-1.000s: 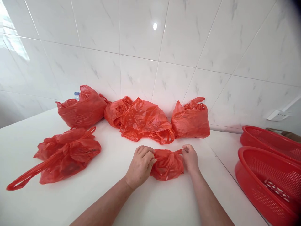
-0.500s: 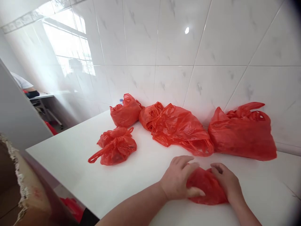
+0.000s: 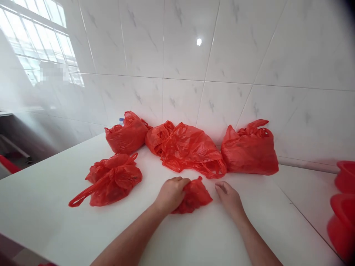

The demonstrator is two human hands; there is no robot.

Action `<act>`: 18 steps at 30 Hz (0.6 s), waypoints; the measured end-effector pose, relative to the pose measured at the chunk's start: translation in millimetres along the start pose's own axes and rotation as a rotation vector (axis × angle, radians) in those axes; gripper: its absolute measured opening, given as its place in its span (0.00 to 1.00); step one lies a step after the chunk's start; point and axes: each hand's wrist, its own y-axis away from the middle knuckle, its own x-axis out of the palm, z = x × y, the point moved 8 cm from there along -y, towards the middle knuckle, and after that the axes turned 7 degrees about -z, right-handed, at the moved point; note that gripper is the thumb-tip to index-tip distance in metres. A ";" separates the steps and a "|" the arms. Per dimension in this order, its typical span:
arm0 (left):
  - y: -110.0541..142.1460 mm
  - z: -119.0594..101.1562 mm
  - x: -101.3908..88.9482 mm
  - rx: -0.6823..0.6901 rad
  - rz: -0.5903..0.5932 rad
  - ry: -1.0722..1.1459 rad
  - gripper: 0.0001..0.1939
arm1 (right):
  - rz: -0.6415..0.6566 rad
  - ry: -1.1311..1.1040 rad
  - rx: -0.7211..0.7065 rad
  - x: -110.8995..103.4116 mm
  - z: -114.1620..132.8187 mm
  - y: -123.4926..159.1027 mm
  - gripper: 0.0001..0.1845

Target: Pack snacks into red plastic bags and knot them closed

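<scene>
A small red plastic bag lies bunched on the white table in front of me. My left hand is closed on its left side, fingers curled over the crumpled film. What the bag contains is hidden. To the right of it, a little apart, is my right hand, its thumb and fingers drawn together with nothing visible in them. Just beyond the hands lies a loose, flattened red bag.
A tied red bag sits on the table at left. Against the tiled wall stand another red bag and a large full one. A bottle cap peeks out behind. Red plastic containers stand at the right edge.
My view has swung right, bringing the red containers in and losing the cardboard box. My left hand has closed on the small bag; the right has come away from it.
</scene>
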 end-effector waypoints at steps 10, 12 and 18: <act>27.2 103.8 -113.3 -0.290 -0.220 -0.475 0.21 | -0.178 0.283 -0.356 9.8 35.7 7.0 0.14; 36.1 115.3 -129.5 -0.351 -0.298 -0.590 0.23 | -0.211 0.348 -0.446 16.7 43.1 7.5 0.16; 25.9 76.7 -113.7 -0.153 -0.358 -0.575 0.22 | -0.277 0.491 -0.534 31.9 47.2 3.4 0.25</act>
